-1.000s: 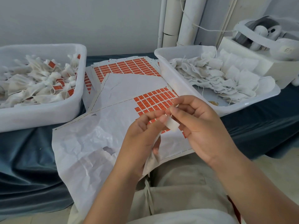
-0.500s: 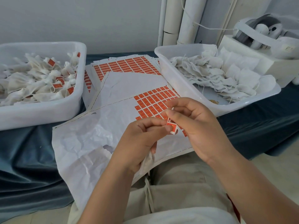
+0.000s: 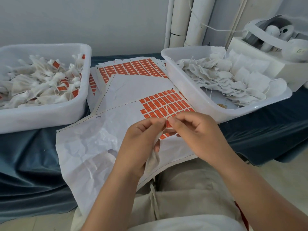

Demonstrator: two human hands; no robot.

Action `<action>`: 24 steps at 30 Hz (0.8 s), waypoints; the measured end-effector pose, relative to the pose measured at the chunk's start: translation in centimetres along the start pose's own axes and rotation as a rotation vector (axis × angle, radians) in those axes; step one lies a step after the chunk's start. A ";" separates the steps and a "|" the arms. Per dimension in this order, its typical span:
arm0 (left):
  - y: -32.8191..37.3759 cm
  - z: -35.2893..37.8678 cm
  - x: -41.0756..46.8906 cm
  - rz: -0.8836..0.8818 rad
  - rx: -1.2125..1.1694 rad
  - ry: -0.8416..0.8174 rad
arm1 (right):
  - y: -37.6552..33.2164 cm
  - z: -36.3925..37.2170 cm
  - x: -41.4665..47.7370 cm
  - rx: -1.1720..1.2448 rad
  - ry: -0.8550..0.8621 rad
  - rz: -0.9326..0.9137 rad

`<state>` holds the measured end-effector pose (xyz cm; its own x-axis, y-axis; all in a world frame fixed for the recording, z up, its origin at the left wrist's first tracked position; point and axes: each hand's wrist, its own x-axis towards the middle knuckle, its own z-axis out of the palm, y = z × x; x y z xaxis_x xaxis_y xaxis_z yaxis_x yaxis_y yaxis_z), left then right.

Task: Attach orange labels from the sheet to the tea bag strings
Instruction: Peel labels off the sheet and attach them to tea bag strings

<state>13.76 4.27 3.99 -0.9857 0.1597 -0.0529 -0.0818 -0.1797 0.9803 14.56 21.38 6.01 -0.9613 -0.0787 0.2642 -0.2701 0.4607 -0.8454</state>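
Blue-draped surface (image 3: 30, 155), pale wall (image 3: 83, 20), white pipes (image 3: 193, 22) at 12 o'clock. White plastic labelled-bag tub (image 3: 41, 117) at 10, white plastic plain-bag tub (image 3: 233, 114) at 2. Centre, over white label sheet (image 3: 93, 147): left hand (image 3: 140, 139) grip pinches thin tea-bag string (image 3: 166, 112), right hand (image 3: 198, 130) grip pinches small orange label (image 3: 168, 125).

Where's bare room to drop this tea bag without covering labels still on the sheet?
Free: the peeled white half of the front sheet, left of its orange labels; blue cloth in front of the left tub and of the right tub. Crowded: both tubs, the stacked sheets between them.
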 end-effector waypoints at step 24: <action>18.0 -15.1 10.9 0.487 0.352 0.676 | -0.4 -0.3 0.1 0.023 -0.151 0.029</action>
<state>-0.71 -11.89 18.19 -0.7843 -0.4810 0.3917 0.3075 0.2470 0.9189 14.54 21.43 6.47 -0.9655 -0.1987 0.1683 -0.2419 0.4449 -0.8623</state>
